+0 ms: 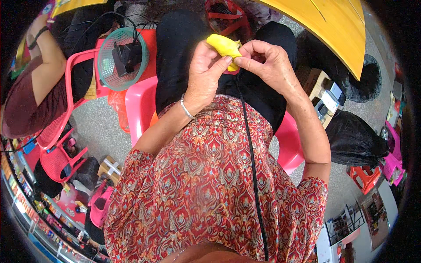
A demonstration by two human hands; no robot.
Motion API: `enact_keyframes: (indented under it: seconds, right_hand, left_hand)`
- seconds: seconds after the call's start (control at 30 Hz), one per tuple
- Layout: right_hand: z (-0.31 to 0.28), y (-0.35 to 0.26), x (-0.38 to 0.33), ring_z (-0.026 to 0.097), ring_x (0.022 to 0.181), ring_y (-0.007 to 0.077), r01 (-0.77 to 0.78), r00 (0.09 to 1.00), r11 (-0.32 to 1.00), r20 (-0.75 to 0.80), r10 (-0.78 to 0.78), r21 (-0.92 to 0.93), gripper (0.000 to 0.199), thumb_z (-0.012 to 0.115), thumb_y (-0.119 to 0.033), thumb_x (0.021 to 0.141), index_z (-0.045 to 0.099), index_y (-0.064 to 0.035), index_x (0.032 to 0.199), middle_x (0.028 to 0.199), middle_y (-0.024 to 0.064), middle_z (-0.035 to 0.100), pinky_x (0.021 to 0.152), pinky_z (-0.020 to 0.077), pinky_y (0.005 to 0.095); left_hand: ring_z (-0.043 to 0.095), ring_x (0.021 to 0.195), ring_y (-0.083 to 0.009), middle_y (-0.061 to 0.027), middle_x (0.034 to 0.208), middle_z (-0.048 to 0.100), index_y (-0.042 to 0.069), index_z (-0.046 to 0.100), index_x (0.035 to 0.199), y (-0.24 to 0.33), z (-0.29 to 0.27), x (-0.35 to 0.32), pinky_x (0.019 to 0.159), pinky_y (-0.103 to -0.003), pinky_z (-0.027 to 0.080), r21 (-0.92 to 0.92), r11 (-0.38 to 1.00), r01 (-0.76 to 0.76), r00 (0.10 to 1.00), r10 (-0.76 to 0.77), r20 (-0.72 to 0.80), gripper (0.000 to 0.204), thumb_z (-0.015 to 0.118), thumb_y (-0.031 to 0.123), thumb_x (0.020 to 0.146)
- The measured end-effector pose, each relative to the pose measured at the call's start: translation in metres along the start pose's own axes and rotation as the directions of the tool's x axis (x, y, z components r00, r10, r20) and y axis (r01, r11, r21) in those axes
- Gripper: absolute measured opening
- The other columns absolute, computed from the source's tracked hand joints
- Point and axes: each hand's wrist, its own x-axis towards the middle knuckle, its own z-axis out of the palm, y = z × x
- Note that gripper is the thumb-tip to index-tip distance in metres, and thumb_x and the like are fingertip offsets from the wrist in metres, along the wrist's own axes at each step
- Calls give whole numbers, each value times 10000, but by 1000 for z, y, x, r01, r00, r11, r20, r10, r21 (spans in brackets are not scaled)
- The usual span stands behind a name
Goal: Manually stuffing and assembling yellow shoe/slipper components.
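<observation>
A small yellow piece [224,47] sits between both hands, above my lap in black trousers. My left hand [203,72], with a silver bangle on its wrist, curls around the piece from the left, fingers under it. My right hand [268,61] pinches the piece's right end between thumb and forefinger. What the yellow piece is made of I cannot tell. I sit on a pink plastic chair [140,107].
A red basket [228,19] lies past my knees. A green mesh basket [123,57] with a black object rests on a red stool at left. Another person [37,83] sits at far left. A yellow board [333,26] is at upper right, black bags [355,140] at right.
</observation>
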Motion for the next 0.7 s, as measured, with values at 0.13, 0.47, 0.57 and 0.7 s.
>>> enact_keyframes:
  seconds: [0.13,0.47,0.57,0.7]
  right_hand:
    - [-2,2,1,627,720,76,-121,992,954,71,105,275,142,712,-111,822,646,-6,892,798,32,673,663,515,225]
    - [1,2,0,592,693,69,-24,1000,957,1,25,288,100,708,-74,819,615,-39,838,764,-1,621,645,488,211]
    - [2,-10,-3,591,678,66,-17,1000,945,-7,20,328,82,692,-62,831,620,-32,856,779,-6,623,636,486,208]
    - [3,-19,-7,595,666,85,85,992,975,-113,-62,206,114,684,-93,846,644,-22,925,796,18,625,633,486,217]
  left_hand:
    - [575,1044,-167,-94,1140,596,30,467,1171,1,0,0,914,-295,461,19,1000,13,1000,-14,28,317,563,-43,878]
    - [564,1064,-160,-79,1139,593,33,479,1247,3,-4,0,916,-307,459,-248,947,205,978,-188,88,320,546,88,939]
    - [566,1071,-175,-93,1154,589,23,482,1260,2,-2,5,918,-340,466,-191,972,138,990,-128,67,337,523,183,966]
    - [569,1072,-190,-106,1174,583,7,504,1229,12,-2,10,925,-356,463,-308,938,157,986,-132,99,324,506,207,974]
